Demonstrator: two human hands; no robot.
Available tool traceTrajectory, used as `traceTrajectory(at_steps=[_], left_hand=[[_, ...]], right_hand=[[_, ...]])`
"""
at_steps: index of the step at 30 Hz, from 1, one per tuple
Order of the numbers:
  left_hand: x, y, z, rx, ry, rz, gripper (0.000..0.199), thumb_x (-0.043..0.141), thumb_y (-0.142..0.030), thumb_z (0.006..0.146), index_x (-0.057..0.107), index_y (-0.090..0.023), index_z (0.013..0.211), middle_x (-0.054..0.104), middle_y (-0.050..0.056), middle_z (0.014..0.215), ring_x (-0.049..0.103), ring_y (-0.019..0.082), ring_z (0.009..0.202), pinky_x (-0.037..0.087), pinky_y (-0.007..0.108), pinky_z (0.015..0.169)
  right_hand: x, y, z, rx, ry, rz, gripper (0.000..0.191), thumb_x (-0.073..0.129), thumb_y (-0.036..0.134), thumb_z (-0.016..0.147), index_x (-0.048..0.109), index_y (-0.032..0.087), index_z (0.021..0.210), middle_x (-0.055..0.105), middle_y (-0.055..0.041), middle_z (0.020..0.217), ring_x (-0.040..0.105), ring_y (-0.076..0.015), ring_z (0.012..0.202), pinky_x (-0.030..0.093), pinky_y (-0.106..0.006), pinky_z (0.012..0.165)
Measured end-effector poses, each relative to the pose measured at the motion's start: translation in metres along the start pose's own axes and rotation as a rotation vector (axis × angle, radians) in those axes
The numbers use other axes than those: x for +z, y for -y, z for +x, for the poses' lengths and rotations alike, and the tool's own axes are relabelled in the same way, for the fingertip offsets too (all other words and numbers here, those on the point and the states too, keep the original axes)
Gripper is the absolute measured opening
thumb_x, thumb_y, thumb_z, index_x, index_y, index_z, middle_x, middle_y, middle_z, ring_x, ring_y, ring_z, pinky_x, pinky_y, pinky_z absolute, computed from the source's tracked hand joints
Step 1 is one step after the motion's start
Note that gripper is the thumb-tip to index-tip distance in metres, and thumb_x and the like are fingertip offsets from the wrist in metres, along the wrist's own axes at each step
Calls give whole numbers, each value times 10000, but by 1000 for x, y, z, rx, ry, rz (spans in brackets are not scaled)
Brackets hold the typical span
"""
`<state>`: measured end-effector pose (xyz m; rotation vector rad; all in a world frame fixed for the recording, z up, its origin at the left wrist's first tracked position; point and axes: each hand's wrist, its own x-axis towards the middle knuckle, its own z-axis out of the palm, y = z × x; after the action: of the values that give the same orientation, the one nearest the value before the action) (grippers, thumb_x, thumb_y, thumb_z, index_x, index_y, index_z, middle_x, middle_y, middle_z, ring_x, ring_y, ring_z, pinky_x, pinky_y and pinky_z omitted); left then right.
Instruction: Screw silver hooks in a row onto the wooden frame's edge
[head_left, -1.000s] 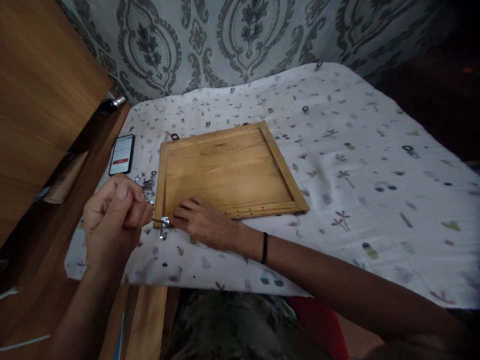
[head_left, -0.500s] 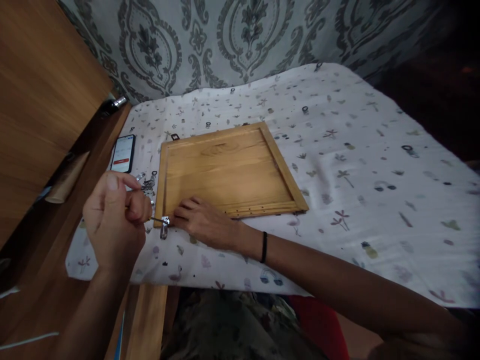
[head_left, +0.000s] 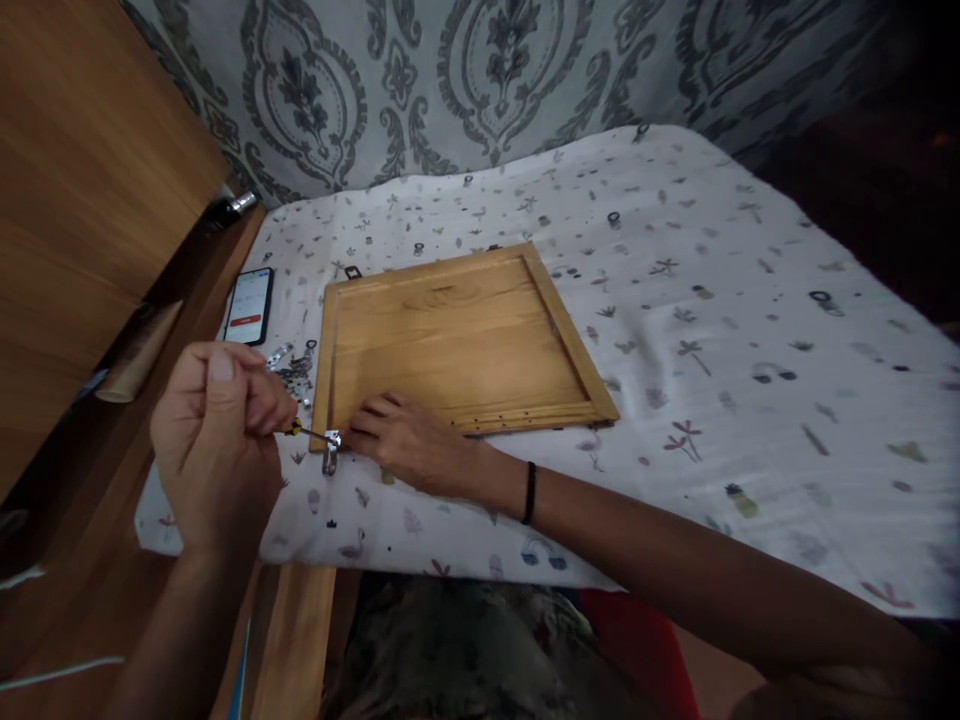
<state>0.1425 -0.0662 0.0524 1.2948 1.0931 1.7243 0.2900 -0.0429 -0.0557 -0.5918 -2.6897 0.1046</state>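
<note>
- Metal fitting (head_left: 331,455) at the near left corner of the panel, its upper part by the frame, its lower part jutting past the near edge over the cloth.
- Screwdriver (head_left: 294,427) reaches the fitting from the left, shaft slanting slightly down, tip at the fitting's upper part. Tip contact is blurred; cannot tell whether it sits in a screw.
- Left hand (head_left: 223,430): fingers curled closed around the screwdriver handle, most of it hidden in the fist. Fist sits left of the fitting, apart from it; probably so placed to keep the shaft in line and the fitting in sight.
- Right hand (head_left: 405,440): fingers loosely bent over the panel's near edge, fingertips just right of the fitting, pointing toward it. Looks like bracing, to keep panel and fitting from shifting. Thumb hidden; cannot tell whether anything is pinched.
- Wooden panel (head_left: 450,335) lies flat, recessed face up, giving the tool a firm bed. Small dark holes run along its near rail.
- Loose metal parts (head_left: 294,366) heaped just left of the panel, likely kept in easy reach.
- Phone (head_left: 249,306) beyond the heap, screen up, presumably for glancing at.
- Printed cloth (head_left: 675,290) under everything, perhaps guarding the wood from scratches.
</note>
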Motion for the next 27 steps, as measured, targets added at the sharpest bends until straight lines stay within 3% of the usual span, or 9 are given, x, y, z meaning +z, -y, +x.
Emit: traceTrajectory(at_steps=[2,6,10,13,15,19,24,27], left_hand=[[4,1,-1,11,-10,-34,288,626,-260,1000,636,-168,727,293,-80,465,222,50,410,174,246,421],[5,4,5,-42,-2,-72,355,623,-349,1014,639,-169,708,230,-94,437,124,44,384,112,245,393],[-7,4,14,-130,248,-143,360,733,-453,935,668,-179,710,182,-113,422,39,33,366,76,238,362],[-16,4,18,-167,400,-143,346,772,-475,895,686,-188,721,172,-111,427,63,36,361,104,235,369],[-17,5,18,-140,346,-103,325,799,-449,872,683,-185,723,241,-97,423,157,47,356,164,234,375],[-8,2,8,-48,92,45,272,770,-401,898,674,-186,762,435,-43,489,409,98,470,371,267,483],[5,-1,-1,-21,14,-4,282,729,-354,931,640,-201,711,237,-80,465,187,59,405,145,246,416],[3,1,2,-62,38,-21,319,675,-386,973,631,-212,709,180,-91,455,121,54,386,119,241,402]], right_hand=[[1,0,0,-2,-7,4,231,455,171,1081,661,118,1171,695,-104,1117,525,-273,1044,399,-422,873],[0,0,1,3,-7,15,198,496,168,1070,660,125,1171,703,-98,1142,522,-268,1054,400,-417,884],[-2,1,1,4,7,22,207,481,179,1080,654,121,1178,704,-101,1139,526,-264,1049,402,-418,879],[-3,1,0,7,12,35,229,478,181,1080,647,97,1209,695,-107,1167,522,-274,1075,403,-426,898],[-2,1,0,7,7,36,235,481,175,1075,645,91,1220,693,-106,1165,519,-279,1081,401,-430,903],[0,0,-1,5,1,22,222,504,184,1070,649,107,1220,695,-103,1149,521,-273,1052,400,-430,883],[1,0,0,9,3,1,228,479,178,1078,660,117,1203,698,-90,1137,526,-270,1037,402,-422,875],[0,0,1,3,5,0,218,483,175,1075,663,112,1179,696,-94,1135,528,-269,1037,402,-419,872]])
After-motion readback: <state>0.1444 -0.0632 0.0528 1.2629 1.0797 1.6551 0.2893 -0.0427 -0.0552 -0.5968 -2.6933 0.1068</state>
